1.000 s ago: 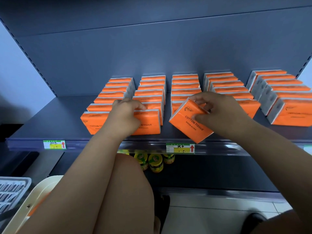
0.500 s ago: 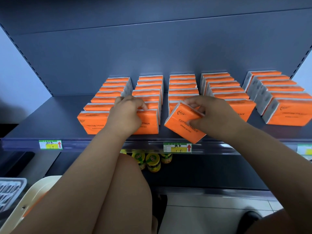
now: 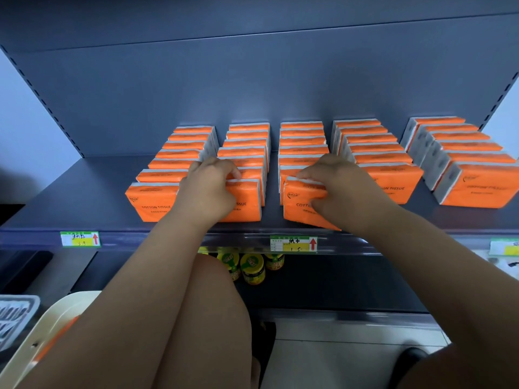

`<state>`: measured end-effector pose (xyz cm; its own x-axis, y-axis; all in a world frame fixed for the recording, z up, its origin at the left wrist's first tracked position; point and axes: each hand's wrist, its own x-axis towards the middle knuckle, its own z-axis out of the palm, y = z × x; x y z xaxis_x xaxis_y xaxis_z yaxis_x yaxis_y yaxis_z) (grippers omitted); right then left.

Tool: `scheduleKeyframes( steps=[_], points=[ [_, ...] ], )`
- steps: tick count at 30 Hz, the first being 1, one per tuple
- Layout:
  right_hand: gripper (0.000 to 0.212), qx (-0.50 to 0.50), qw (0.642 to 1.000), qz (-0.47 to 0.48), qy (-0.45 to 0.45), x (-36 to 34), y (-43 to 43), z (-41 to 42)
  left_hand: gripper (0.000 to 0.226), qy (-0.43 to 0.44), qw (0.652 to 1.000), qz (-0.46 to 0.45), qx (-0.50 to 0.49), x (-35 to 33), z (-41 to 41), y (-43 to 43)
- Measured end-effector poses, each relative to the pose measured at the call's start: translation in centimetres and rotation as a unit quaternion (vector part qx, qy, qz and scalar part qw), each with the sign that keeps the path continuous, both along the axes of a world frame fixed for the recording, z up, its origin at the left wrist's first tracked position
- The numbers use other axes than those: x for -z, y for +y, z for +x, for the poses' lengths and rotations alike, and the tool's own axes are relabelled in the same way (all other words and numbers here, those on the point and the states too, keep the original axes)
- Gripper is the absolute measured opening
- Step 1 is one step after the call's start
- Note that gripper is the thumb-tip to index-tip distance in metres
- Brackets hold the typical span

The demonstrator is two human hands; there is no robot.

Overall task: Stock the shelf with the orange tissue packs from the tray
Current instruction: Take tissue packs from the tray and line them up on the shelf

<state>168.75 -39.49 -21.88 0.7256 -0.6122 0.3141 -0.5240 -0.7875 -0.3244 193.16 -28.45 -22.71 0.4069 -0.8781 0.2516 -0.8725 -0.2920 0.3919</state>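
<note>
Tissue pack [image 3: 295,209] now levelled on shelf [image 3: 84,197]; right hand [image 3: 345,189] still holds.

Left end of the shelf [image 3: 84,197] is wide open, I've got loads of room there. The rows of tissue packs [image 3: 303,141] sit tight, barely a slot between them. Only proper gap is just before the far-right row [image 3: 466,153]. Plenty of headroom above the packs.
</note>
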Motion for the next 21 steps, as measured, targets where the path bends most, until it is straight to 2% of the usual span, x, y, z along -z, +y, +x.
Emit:
scheduleKeyframes(
  steps=[14,21],
  points=[
    [0.055,0.017,0.995,-0.085,0.052,0.7,0.0,1.7,0.049,0.004,0.999,-0.015,0.032,0.9,0.9,-0.2],
    [0.058,0.036,0.995,-0.075,0.06,0.6,0.4,1.8,0.042,0.008,0.999,-0.007,0.035,0.6,0.5,0.1]
  ],
)
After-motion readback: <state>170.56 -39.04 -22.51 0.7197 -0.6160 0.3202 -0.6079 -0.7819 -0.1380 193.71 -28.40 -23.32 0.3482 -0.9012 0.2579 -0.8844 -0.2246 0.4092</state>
